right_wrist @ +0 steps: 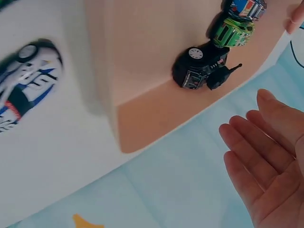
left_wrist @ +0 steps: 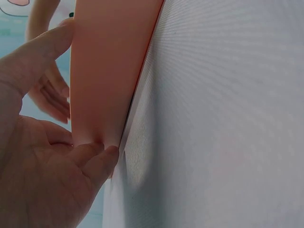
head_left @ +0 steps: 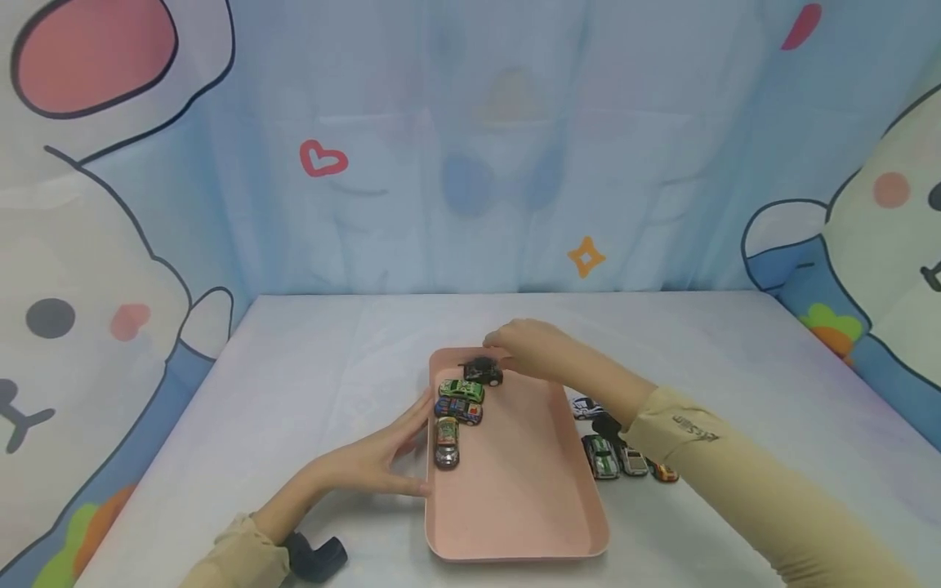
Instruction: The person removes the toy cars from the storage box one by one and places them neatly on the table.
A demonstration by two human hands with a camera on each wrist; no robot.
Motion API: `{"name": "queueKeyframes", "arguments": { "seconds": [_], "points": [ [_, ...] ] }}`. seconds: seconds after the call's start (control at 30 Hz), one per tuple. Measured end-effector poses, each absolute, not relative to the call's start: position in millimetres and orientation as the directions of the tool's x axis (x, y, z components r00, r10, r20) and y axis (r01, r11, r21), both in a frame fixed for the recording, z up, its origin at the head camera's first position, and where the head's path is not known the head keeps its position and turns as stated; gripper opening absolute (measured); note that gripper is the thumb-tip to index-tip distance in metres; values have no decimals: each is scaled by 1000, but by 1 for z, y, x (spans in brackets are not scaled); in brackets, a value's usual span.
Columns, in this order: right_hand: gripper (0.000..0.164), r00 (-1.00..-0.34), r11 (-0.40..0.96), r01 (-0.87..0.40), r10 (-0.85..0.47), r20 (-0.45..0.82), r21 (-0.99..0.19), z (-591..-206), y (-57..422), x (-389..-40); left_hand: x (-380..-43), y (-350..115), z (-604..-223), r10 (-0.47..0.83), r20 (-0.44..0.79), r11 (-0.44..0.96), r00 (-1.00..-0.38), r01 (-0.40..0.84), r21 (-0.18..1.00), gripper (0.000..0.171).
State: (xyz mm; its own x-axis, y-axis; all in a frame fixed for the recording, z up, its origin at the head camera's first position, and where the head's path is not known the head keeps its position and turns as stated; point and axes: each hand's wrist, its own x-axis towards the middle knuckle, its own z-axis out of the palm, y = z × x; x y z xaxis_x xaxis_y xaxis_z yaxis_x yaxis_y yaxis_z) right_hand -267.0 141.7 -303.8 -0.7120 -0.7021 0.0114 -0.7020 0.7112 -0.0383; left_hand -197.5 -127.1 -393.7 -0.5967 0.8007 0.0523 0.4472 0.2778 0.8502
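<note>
A pink rectangular tray (head_left: 525,490) lies on the table with several toy cars along its left side. My left hand (head_left: 375,463) rests against the tray's left wall, thumb and fingers spread; in the left wrist view its fingertips (left_wrist: 111,151) touch the wall from outside. Over the tray's far edge is my right hand (head_left: 531,347), beside a black toy vehicle (head_left: 483,371) with a thin barrel. The right wrist view shows that palm (right_wrist: 275,190) empty, fingers loosely extended. Nearer me in the tray are a green car (head_left: 461,390), a blue car (head_left: 459,410) and an orange-and-silver car (head_left: 446,443).
Right of the tray, partly behind my right forearm, stand a white-and-blue car (right_wrist: 35,85), a green car with white stripes (head_left: 601,456), a silver car (head_left: 633,461) and an orange car (head_left: 665,472). A cartoon-printed curtain (head_left: 515,204) hangs behind the white table (head_left: 331,367).
</note>
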Motion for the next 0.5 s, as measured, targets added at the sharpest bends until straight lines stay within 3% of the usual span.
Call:
{"name": "queueKeyframes", "arguments": {
  "seconds": [0.27, 0.5],
  "points": [
    [22, -737, 742, -669, -670, -84, -45, -316, 123, -282, -198, -127, -393, 804, 50, 277, -592, 448, 850, 110],
    [34, -760, 764, -643, -645, -83, -46, -329, 122, -284, -199, -128, -394, 806, 47, 280, -591, 449, 849, 110]
  ]
}}
